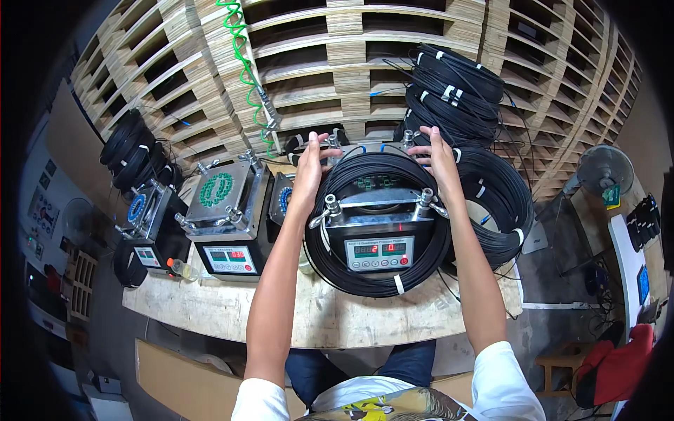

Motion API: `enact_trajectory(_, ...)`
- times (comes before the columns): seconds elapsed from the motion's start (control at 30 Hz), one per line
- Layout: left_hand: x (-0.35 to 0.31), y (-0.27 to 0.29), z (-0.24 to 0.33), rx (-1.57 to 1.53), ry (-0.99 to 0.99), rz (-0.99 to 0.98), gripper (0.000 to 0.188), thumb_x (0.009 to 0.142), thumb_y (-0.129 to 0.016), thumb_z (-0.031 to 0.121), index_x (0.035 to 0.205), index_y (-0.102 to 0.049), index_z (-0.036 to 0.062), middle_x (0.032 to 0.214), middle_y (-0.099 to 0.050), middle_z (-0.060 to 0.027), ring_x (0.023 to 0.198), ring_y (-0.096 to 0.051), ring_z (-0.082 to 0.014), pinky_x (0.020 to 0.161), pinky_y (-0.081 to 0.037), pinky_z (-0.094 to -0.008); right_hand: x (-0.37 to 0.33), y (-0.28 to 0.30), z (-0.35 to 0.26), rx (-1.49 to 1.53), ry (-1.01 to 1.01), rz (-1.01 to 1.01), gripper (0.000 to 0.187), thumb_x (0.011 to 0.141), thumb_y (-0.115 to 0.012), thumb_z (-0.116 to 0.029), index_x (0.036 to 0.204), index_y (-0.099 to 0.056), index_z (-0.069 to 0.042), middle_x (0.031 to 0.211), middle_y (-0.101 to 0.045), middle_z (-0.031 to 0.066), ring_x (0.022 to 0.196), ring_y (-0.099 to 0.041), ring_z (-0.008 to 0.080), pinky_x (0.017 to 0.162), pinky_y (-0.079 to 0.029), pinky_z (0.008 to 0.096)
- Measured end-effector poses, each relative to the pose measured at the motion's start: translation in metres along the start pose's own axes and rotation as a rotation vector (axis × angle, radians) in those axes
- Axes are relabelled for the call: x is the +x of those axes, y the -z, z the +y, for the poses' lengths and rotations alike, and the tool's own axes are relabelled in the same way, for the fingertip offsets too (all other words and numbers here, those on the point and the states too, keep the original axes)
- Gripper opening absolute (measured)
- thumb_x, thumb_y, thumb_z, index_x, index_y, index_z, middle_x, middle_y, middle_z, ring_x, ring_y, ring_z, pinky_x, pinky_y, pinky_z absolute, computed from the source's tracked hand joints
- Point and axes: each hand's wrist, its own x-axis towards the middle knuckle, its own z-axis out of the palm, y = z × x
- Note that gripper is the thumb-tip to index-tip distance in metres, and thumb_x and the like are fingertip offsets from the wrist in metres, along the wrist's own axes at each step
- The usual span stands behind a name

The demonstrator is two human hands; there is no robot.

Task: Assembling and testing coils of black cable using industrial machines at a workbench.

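A thick coil of black cable [344, 279], bound with a white tie, is looped around the polishing machine [380, 238] in front of me. Blue-tipped cable ends [382, 148] show at its far side. My left hand [309, 170] is at the coil's far left, open, its fingers stretched inward. Mirroring it, my right hand [440, 165] is open at the far right with fingers apart. Both are close to the coil and the machine's far clamp posts; whether they touch the cable I cannot tell. The machine has metal clamp posts at its corners and a lit red display.
More polishing machines [228, 254] stand on the wooden table [210, 309] to the left, near a small bottle [184, 269]. Stacked black coils [460, 77] rise behind, another coil [502, 242] lies right. Wooden pallets [302, 56] and a green spiral hose [242, 63] are at the back.
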Motion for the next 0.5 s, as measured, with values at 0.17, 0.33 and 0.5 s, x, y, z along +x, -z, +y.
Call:
enact_trajectory(0.17,0.002,-0.001,-0.002,0.049,-0.025,0.010,0.080,0.103,-0.028,0.069,0.141,-0.054,0.0039,0.098,-0.071,-0.0066,0.087,-0.057,-0.0121,0.079,-0.043,-0.0269,0.002,-0.001,0.002,-0.071,0.051,-0.004,0.070,0.105,-0.031,-0.061,0.144,-0.053,-0.007,0.097,-0.072,0.0128,0.089,-0.062,0.0172,0.084,-0.048,0.0334)
enact_trajectory(0.33,0.006,0.001,-0.011,0.066,-0.017,0.101,0.080,0.103,-0.031,0.069,0.141,-0.054,0.0026,0.097,-0.070,-0.0062,0.086,-0.057,-0.0118,0.081,-0.043,-0.0260,0.003,0.000,0.002,-0.078,0.112,-0.037,0.065,0.107,-0.033,-0.056,0.139,-0.057,-0.005,0.096,-0.071,0.0132,0.091,-0.065,0.0162,0.081,-0.049,0.0300)
enact_trajectory(0.5,0.001,-0.003,-0.004,0.018,0.014,0.144,0.076,0.103,-0.037,0.065,0.142,-0.052,0.0010,0.100,-0.070,-0.0096,0.089,-0.058,-0.0135,0.083,-0.046,-0.0275,0.000,-0.001,-0.001,-0.017,0.090,-0.056,0.065,0.107,-0.032,-0.057,0.140,-0.056,-0.006,0.094,-0.071,0.0125,0.090,-0.065,0.0164,0.083,-0.049,0.0330)
